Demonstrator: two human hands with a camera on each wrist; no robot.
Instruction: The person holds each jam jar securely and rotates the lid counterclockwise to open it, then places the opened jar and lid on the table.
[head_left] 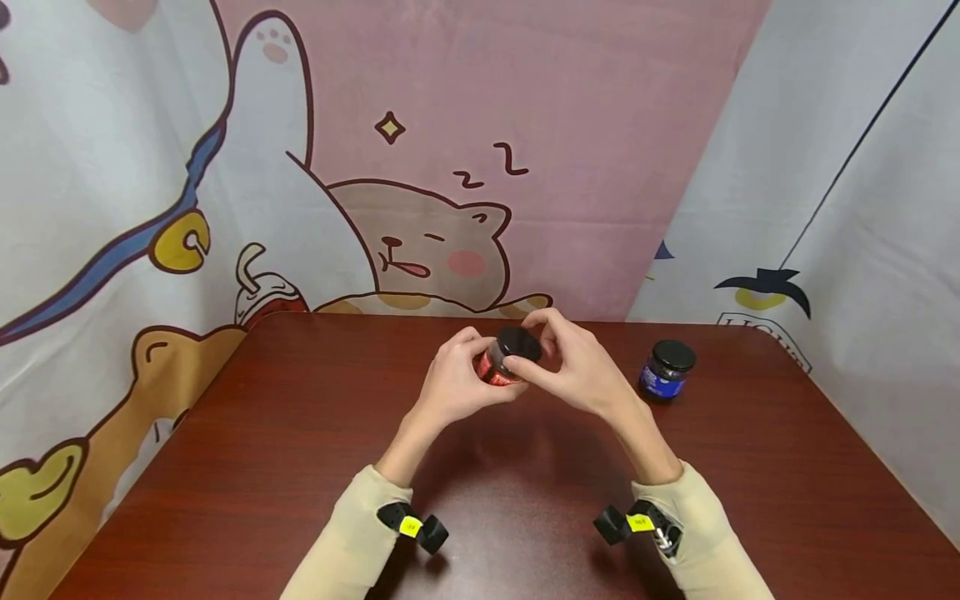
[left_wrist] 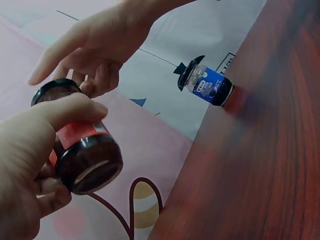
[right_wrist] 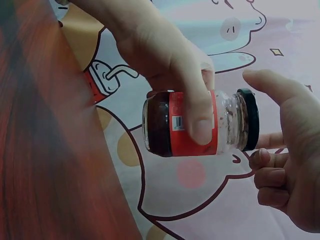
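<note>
Lid looks still seated on the red-label jar, held off the table toward its far edge in the left hand's wrap, while right hand's fingertips curl at the cap, maybe barely touching, so unscrewing's all left.

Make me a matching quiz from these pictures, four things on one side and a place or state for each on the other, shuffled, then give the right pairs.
Things:
1. red-label jar
2. blue-label jar
3. left hand
4. right hand

Places or states:
A. stands on the table, untouched
B. held in the air above the table
C. fingers at the black lid
D. wrapped round the glass body

Pairs: 1-B, 2-A, 3-D, 4-C
</note>
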